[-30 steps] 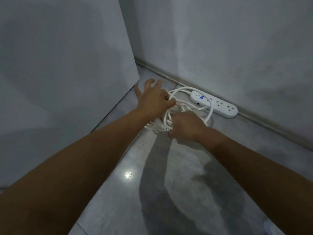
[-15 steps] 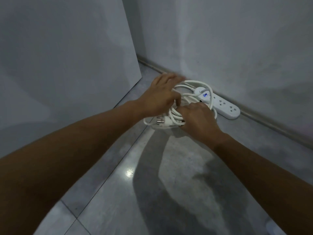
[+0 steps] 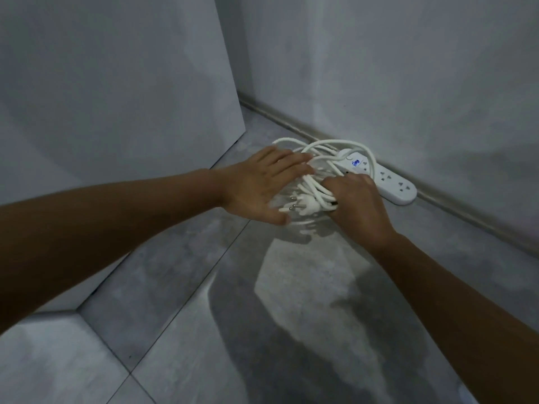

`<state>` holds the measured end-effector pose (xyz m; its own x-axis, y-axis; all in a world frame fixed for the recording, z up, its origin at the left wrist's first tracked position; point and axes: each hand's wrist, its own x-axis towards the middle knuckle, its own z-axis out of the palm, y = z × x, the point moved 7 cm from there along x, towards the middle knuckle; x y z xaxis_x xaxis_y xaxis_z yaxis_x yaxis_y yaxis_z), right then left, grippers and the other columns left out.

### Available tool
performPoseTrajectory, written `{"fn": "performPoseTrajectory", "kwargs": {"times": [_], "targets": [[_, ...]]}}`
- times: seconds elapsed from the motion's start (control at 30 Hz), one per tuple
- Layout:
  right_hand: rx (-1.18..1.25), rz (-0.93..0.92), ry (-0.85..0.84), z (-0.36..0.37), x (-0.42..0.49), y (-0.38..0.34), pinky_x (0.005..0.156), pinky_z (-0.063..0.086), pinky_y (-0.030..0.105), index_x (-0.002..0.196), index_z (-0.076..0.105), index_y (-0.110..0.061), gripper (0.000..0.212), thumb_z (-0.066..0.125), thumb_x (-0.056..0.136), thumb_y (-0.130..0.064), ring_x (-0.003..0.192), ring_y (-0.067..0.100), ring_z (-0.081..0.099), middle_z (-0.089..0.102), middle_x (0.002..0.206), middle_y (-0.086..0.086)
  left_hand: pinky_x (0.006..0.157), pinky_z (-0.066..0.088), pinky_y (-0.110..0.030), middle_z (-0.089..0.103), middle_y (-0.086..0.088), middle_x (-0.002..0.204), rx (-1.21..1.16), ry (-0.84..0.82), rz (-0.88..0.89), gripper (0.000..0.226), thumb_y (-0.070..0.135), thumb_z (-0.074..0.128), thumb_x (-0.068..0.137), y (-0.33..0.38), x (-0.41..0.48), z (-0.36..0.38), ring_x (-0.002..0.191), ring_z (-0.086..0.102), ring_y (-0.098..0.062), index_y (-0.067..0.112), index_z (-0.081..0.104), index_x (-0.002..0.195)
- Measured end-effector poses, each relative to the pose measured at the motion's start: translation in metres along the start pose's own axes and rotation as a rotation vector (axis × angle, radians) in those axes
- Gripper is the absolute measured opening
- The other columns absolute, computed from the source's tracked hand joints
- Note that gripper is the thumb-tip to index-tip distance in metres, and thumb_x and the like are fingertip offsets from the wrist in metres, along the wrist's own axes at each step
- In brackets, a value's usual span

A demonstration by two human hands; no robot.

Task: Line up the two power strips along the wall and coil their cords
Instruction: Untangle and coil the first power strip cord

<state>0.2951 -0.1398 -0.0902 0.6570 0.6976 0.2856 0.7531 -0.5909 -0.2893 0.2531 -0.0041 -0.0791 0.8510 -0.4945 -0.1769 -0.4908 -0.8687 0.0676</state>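
Left hand (image 3: pixel 259 185) flattened onto cord (image 3: pixel 318 188) overlapping power strip (image 3: pixel 390 182).

We cannot read the small blue mark (image 3: pixel 356 162) on the white plastic power strip (image 3: pixel 390 182). The coiled white cord (image 3: pixel 315 185) and our right hand (image 3: pixel 358 205) hide its near end. Our left forearm (image 3: pixel 116 217) and right forearm (image 3: pixel 466 301) run out of view.

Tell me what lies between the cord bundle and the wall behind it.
Only the power strip, lying along the skirting; cord loops drape over its switch end. The left hand rests flat on the cord bundle and the right hand grips its strands.
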Motion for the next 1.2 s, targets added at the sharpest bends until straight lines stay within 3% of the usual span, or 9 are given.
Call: {"fn": "performPoseTrajectory", "kwargs": {"times": [0.1,0.27,0.43,0.63,0.8,0.93,1.0,1.07,1.2], "targets": [[0.048,0.062,0.013,-0.008,0.01,0.0,0.066,0.046,0.04,0.075,0.064,-0.016,0.011,0.074,0.073,-0.022,0.062,0.03,0.059,0.065,0.065,0.005,0.116,0.001,-0.053,0.022,-0.008,0.158,0.08,0.129,-0.077,0.113,0.088,0.041,0.065,-0.003,0.004,-0.005,0.145,0.018,-0.027,0.013,0.028,0.149],[0.154,0.125,0.072,-0.034,0.017,-0.005,0.064,0.043,0.036,0.083,0.065,-0.012,0.022,0.061,0.078,-0.034,0.069,0.033,0.061,0.067,0.073,0.01,0.106,0.033,-0.044,0.061,-0.018,0.121,-0.011,0.578,-0.028,0.039,0.025,0.058,0.087,0.002,0.015,-0.038,0.116,0.056,-0.035,0.0,0.061,0.116],[0.276,0.123,0.054,-0.041,0.015,-0.012,0.068,0.046,0.036,0.112,0.06,-0.016,0.037,0.067,0.081,-0.036,0.082,0.032,0.064,0.07,0.089,0.006,0.095,0.039,-0.034,0.063,-0.021,0.111,-0.112,0.557,-0.096,0.031,0.017,0.059,0.082,-0.007,0.021,-0.035,0.107,0.059,-0.033,-0.004,0.062,0.105],[0.435,0.257,0.041,-0.034,0.014,0.012,0.062,0.043,0.029,0.109,0.045,-0.028,0.047,0.077,0.076,-0.035,0.077,0.016,0.064,0.062,0.085,-0.012,0.061,0.038,-0.031,0.063,-0.011,0.077,-0.258,0.597,-0.198,0.017,0.01,0.064,0.07,-0.005,0.036,-0.042,0.068,0.058,-0.03,0.002,0.055,0.081],[0.562,0.252,0.14,-0.039,0.002,0.01,0.076,0.05,0.032,0.123,0.041,-0.032,0.069,0.082,0.069,-0.041,0.094,0.006,0.057,0.055,0.112,-0.009,0.058,0.03,-0.024,0.062,-0.008,0.073,-0.287,0.586,-0.212,0.017,0.017,0.063,0.072,0.001,0.038,-0.036,0.064,0.056,-0.026,0.006,0.055,0.082],[0.355,0.035,0.263,-0.048,0.005,-0.009,0.073,0.049,0.031,0.114,0.058,-0.013,0.038,0.071,0.081,-0.027,0.101,0.011,0.051,0.056,0.117,0.01,0.06,0.036,-0.024,0.064,-0.007,0.077,-0.344,0.575,-0.259,0.02,0.021,0.055,0.075,-0.002,0.04,-0.03,0.071,0.06,-0.027,0.005,0.058,0.086],[0.32,0.013,0.324,-0.056,0.007,-0.009,0.084,0.049,0.037,0.106,0.065,-0.004,0.026,0.064,0.084,-0.018,0.107,0.02,0.054,0.058,0.119,0.014,0.059,0.043,-0.027,0.065,-0.009,0.077,-0.349,0.582,-0.24,0.021,0.022,0.05,0.075,0.0,0.041,-0.029,0.069,0.062,-0.03,0.005,0.059,0.085],[0.371,0.063,0.43,-0.075,0.008,-0.006,0.09,0.044,0.033,0.098,0.066,-0.003,0.018,0.061,0.085,-0.015,0.104,0.023,0.056,0.063,0.111,0.013,0.059,0.047,-0.03,0.065,-0.011,0.078,-0.323,0.525,-0.216,0.013,0.013,0.059,0.075,-0.001,0.04,-0.021,0.07,0.062,-0.031,0.006,0.058,0.085],[0.788,0.421,0.649,-0.116,0.017,0.019,0.062,0.043,0.026,0.079,0.053,-0.03,0.018,0.06,0.085,-0.045,0.064,0.008,0.056,0.057,0.068,-0.014,0.062,0.042,-0.029,0.063,-0.012,0.079,-0.292,0.465,-0.157,0.021,0.006,0.068,0.072,-0.002,0.034,-0.004,0.07,0.06,-0.03,0.009,0.054,0.088]]}}
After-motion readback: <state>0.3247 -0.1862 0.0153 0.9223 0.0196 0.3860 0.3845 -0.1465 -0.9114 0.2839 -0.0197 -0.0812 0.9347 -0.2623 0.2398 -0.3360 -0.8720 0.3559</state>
